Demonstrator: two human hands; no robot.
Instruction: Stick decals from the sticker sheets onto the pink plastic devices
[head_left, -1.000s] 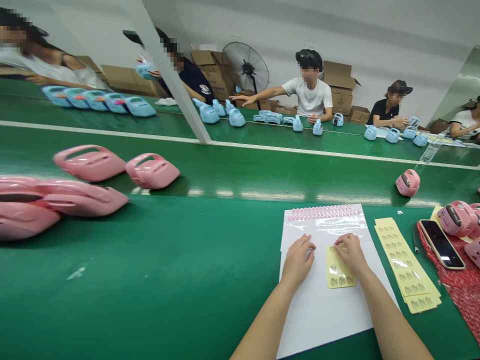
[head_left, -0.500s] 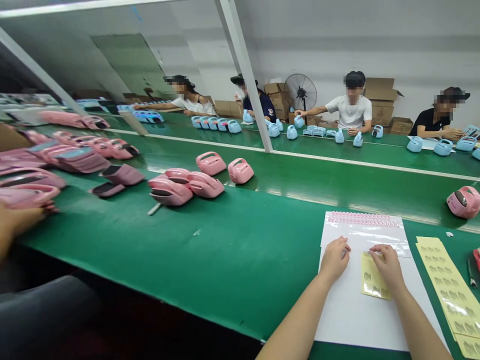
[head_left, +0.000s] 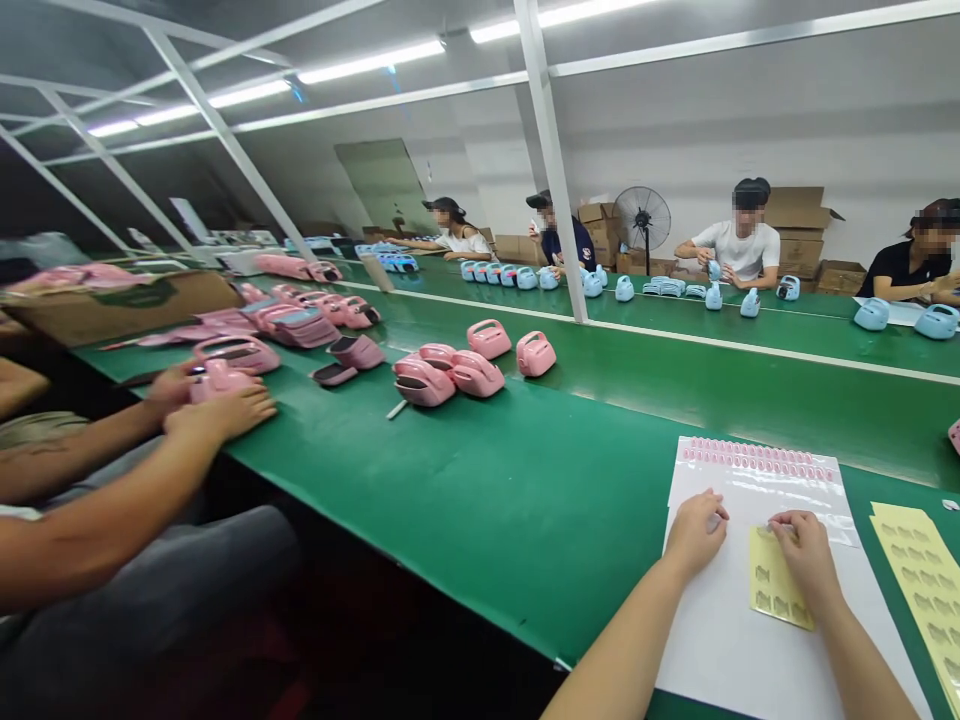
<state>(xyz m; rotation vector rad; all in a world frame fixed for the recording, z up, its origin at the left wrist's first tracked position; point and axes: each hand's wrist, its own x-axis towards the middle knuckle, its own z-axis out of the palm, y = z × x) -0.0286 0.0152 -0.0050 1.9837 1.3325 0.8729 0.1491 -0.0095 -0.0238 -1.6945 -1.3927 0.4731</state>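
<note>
My right hand [head_left: 810,560] is pinched at the top of a small yellow sticker sheet [head_left: 784,590], with a small clear sticker at its fingertips. Rows of greyish clear stickers show on the lower part of that sheet. To its left, my left hand [head_left: 697,532] rests over white paper [head_left: 712,640] with thumb and fingers drawn together; whatever lies between them is too small to make out. Beyond both hands, rows of small pink pieces [head_left: 757,460] line the top of the paper under a glossy clear sheet.
More yellow sticker sheets [head_left: 919,580] lie at the right. Pink handled housings [head_left: 448,370] stand on the green table [head_left: 487,490]. At the left a co-worker's hands hold a pink housing [head_left: 217,382]. People across handle blue housings [head_left: 714,295]. A white post [head_left: 551,160] rises mid-table.
The view has swung left and up, bringing the co-worker's arms and the ceiling lights into sight. That co-worker now holds a pink housing. My hands stay nearly still over the paper.
</note>
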